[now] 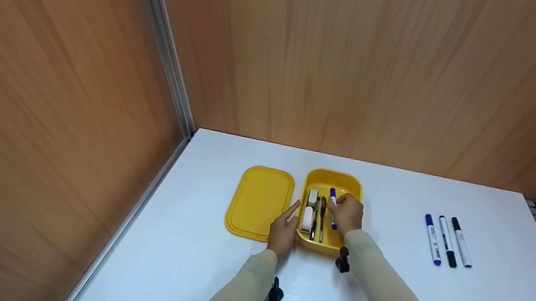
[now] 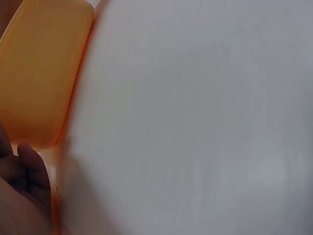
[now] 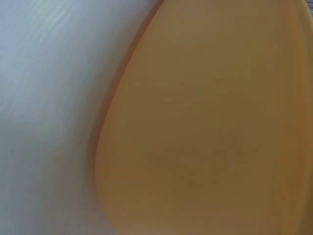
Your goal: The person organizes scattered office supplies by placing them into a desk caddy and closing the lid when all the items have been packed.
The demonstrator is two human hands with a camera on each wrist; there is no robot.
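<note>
Only overhead, right hand (image 1: 348,213) gripping purple marker (image 1: 332,206).

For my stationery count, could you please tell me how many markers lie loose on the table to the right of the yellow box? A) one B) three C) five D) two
B: three markers lie side by side on the white table, apart from the yellow box.

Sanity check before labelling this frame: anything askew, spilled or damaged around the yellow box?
Nothing stands out. The yellow box sits upright, its lid flat beside it. The right hand holds a purple marker over it; three markers lie in a row.
</note>
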